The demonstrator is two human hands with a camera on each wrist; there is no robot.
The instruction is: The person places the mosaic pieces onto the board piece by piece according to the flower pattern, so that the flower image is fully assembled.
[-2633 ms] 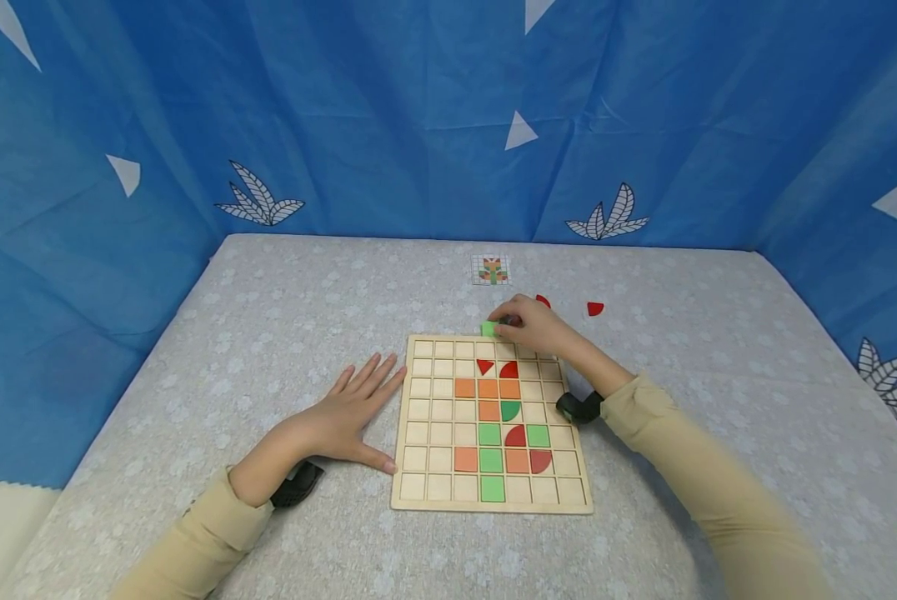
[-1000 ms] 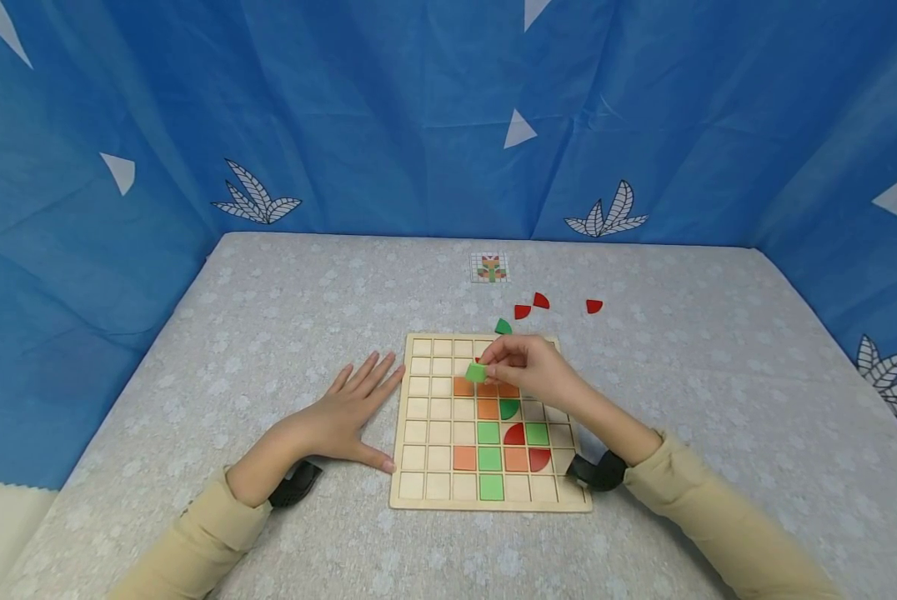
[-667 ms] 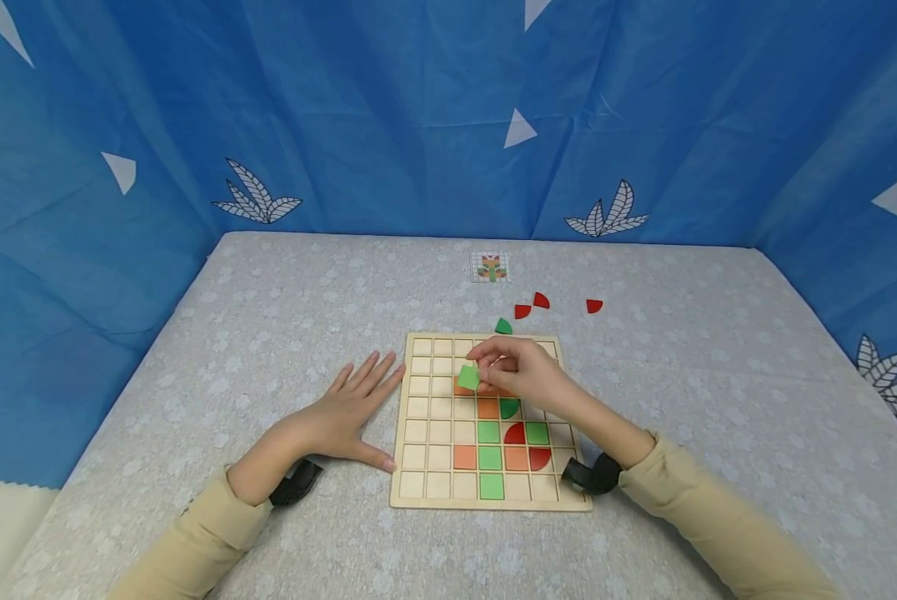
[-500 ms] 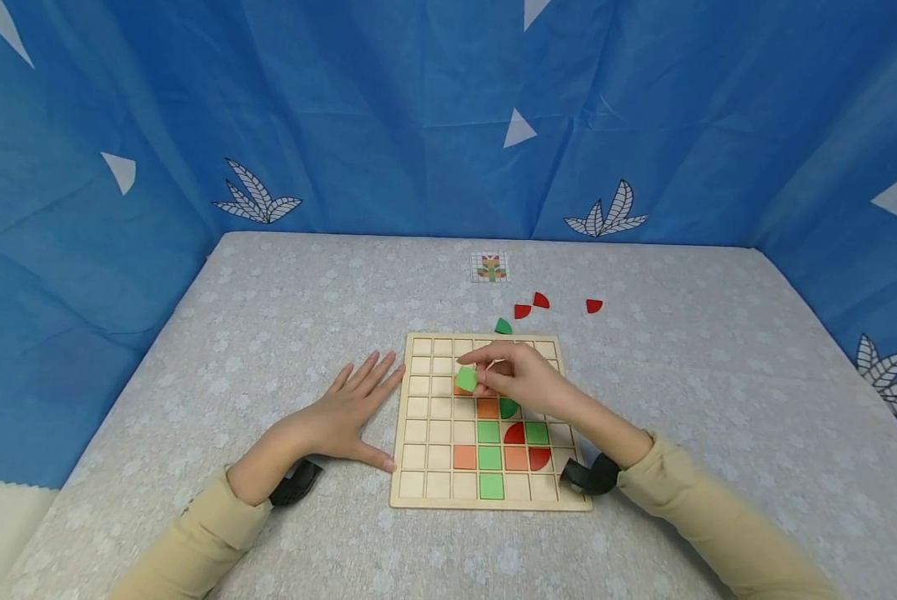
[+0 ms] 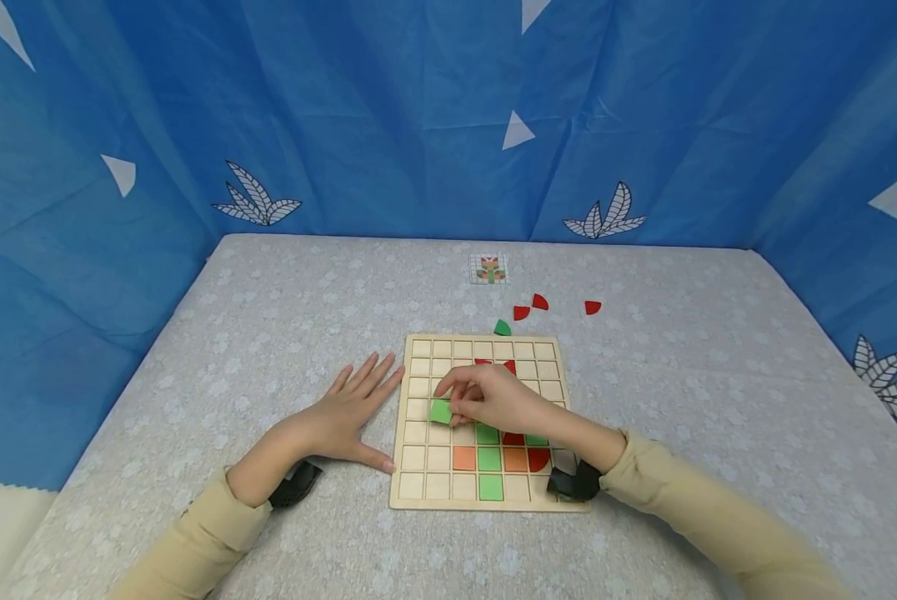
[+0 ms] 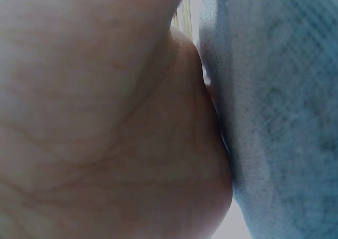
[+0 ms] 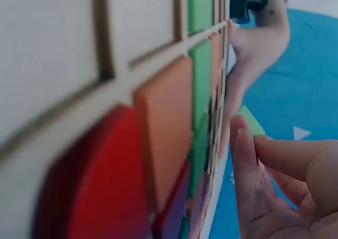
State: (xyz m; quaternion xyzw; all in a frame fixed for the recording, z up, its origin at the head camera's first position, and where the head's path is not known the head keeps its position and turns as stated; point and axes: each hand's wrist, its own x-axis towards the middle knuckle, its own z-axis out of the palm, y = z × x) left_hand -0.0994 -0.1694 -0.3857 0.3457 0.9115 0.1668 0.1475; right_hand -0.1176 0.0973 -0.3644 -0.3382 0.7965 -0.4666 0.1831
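My right hand (image 5: 497, 402) pinches a light green square tile (image 5: 441, 411) between thumb and fingers over the left part of the wooden grid board (image 5: 493, 505). Whether the tile touches the board I cannot tell. In the right wrist view the same tile (image 7: 252, 121) pokes out past the fingertips. My left hand (image 5: 343, 417) lies flat with spread fingers on the cloth, thumb and fingertips at the board's left edge. Its palm (image 6: 105, 117) fills much of the left wrist view. Green, orange and red pieces sit in the grid; my right hand hides some.
A small pattern card (image 5: 488, 269) lies beyond the board. Behind the board's back edge are a green quarter-circle (image 5: 503, 328) and red quarter-circles, one (image 5: 593, 307) farther right. A blue curtain (image 5: 388, 117) hangs behind the table.
My right hand has carried the light green tile from the board's back edge towards me and to the left. A green quarter-circle and a red one came into view. My left hand stays put.
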